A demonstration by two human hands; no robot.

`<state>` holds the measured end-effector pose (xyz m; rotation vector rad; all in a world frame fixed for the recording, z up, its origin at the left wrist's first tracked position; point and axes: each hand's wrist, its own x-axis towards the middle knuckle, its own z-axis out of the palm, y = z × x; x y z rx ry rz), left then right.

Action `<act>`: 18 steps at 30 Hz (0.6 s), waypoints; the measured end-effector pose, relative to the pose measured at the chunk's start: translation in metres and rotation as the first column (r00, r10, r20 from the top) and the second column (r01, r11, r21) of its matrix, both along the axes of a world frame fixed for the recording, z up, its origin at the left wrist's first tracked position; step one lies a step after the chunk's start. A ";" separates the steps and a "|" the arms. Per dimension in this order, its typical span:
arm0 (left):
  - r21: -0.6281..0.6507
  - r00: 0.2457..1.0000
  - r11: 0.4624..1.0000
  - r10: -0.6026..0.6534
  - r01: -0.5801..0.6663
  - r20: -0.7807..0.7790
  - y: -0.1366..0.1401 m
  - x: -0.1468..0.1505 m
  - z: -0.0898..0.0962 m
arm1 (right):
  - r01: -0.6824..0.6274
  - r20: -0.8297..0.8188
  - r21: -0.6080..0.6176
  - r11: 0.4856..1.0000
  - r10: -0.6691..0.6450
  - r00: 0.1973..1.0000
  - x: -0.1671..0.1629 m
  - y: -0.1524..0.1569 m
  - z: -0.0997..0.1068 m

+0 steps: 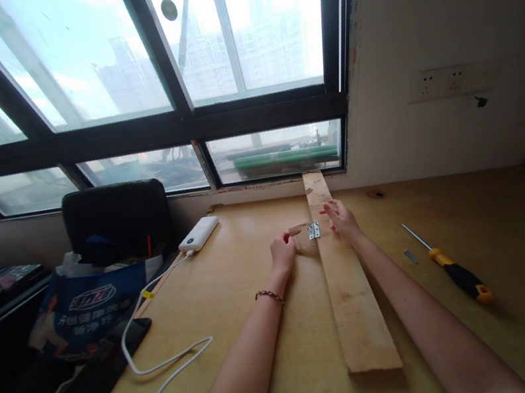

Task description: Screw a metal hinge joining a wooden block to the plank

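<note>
A long wooden plank lies lengthwise on the table, its far end near the window sill. Against its left edge is a short wooden piece. A silver metal hinge lies across the seam between the two; whether any screws sit in its holes is too small to tell. My left hand, with a braided bracelet at the wrist, is closed on the left end of the short piece. Over the plank's right side, beside the hinge, my right hand has its fingers apart and partly curled, holding nothing visible.
To the right lie a screwdriver with a black and yellow handle and a few screws. A white power bank with a white cable sits on the left. Beyond the table's left edge are a black chair and a blue bag.
</note>
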<state>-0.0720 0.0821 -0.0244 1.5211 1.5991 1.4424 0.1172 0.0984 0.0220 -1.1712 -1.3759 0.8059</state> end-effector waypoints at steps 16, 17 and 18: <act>0.354 0.996 0.931 0.072 -0.084 0.048 -0.083 0.043 0.095 | 0.482 -0.055 0.239 0.843 -0.484 0.873 0.010 -0.046 0.057; 0.391 0.996 0.919 0.013 -0.045 0.085 -0.104 0.047 0.109 | 0.464 -0.029 0.268 0.844 -0.475 0.880 0.016 -0.058 0.061; 0.431 0.991 0.902 -0.039 -0.021 0.131 -0.129 0.048 0.121 | 0.439 0.015 0.298 0.848 -0.464 0.886 0.024 -0.070 0.063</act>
